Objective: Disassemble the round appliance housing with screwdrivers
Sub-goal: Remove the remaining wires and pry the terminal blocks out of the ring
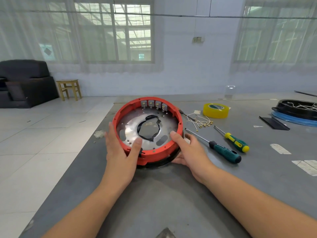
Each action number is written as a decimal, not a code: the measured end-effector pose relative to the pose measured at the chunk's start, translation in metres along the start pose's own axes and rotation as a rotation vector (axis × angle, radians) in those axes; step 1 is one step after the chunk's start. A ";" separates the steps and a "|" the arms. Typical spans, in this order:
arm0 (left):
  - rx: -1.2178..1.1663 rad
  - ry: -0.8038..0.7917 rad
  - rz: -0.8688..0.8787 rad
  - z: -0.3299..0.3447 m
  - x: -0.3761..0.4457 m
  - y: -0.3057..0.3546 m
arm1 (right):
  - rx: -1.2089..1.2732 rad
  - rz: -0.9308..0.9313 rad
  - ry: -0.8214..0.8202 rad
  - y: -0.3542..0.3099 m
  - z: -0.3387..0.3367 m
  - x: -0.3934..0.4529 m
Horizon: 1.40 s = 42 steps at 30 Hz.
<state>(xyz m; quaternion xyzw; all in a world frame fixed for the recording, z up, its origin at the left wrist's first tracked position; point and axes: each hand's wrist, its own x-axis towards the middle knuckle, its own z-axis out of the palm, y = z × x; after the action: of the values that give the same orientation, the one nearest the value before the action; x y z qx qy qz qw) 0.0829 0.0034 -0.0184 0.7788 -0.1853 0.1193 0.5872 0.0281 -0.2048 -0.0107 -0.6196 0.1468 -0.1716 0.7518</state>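
I am holding the round red plastic housing ring (147,129) with both hands on the grey matte table (171,194), at its left edge, tilted so that its far side is lifting toward me a little. My left hand (120,152) is gripping the near-left wall, the thumb curling over the rim onto the shiny metal plate (130,124) inside; my right hand (187,150) is clamping the near-right wall in the same way, with the thumb on the rim. The plate is carrying a ragged black-edged hole (149,128) in the middle and two oval slots. Four small grey square terminal blocks (153,104) are sitting in a row against the far inner wall. To the right, two screwdrivers are lying apart from my hands: the dark green rubber-handled one (224,152) and the yellow-and-green one (237,142). Behind them are lying thin white wires with brass ends (200,121) and a glossy yellow tape roll (215,110). Far right, a black round shell (291,108) is holding white wires inside.
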 end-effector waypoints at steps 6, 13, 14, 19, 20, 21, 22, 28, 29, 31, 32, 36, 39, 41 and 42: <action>0.258 -0.116 0.124 0.001 -0.012 0.004 | -0.135 0.041 0.106 0.000 -0.001 -0.006; 0.353 -0.180 0.354 0.002 -0.011 0.006 | -0.657 -0.028 0.178 -0.006 -0.006 -0.024; 0.359 -0.184 0.367 -0.001 -0.010 0.004 | -0.841 -0.090 0.201 -0.007 -0.009 -0.025; 0.404 -0.270 0.442 -0.013 -0.001 -0.002 | -1.105 -0.460 0.038 -0.014 -0.034 -0.023; 0.389 -0.296 0.440 -0.017 0.000 -0.003 | -1.125 -0.533 -0.062 -0.016 -0.040 -0.021; 0.370 -0.319 0.439 -0.021 0.001 -0.004 | -1.173 -0.571 -0.153 -0.018 -0.047 -0.018; 0.352 -0.333 0.442 -0.025 0.002 -0.005 | -1.217 -0.578 -0.232 -0.018 -0.053 -0.015; 0.393 -0.285 0.518 -0.033 0.001 -0.002 | -1.331 -0.661 -0.086 -0.015 -0.046 -0.022; 0.430 -0.272 0.570 -0.030 -0.002 0.000 | -1.362 -0.700 -0.013 -0.013 -0.037 -0.027; 0.472 -0.233 0.611 -0.018 -0.007 0.003 | -1.349 -0.756 0.088 -0.008 -0.018 -0.038; 0.474 -0.205 0.579 -0.012 -0.009 0.005 | -1.343 -0.784 0.109 -0.006 -0.009 -0.042; 0.461 -0.110 0.443 -0.007 -0.004 0.009 | -1.343 -0.903 0.067 -0.004 0.004 -0.047; 0.363 -0.074 0.440 -0.025 0.005 0.001 | -1.237 -0.899 -0.010 -0.012 -0.013 -0.039; 0.274 -0.116 0.366 -0.037 0.010 -0.006 | -1.257 -0.866 -0.113 -0.018 -0.031 -0.031; 0.224 -0.143 0.321 -0.042 0.013 -0.009 | -1.283 -0.831 -0.180 -0.019 -0.039 -0.028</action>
<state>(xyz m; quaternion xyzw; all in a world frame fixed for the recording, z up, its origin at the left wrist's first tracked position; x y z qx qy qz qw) 0.0998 0.0442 -0.0092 0.8063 -0.3338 0.1757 0.4557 -0.0151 -0.2300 0.0011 -0.9501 -0.0890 -0.2703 0.1278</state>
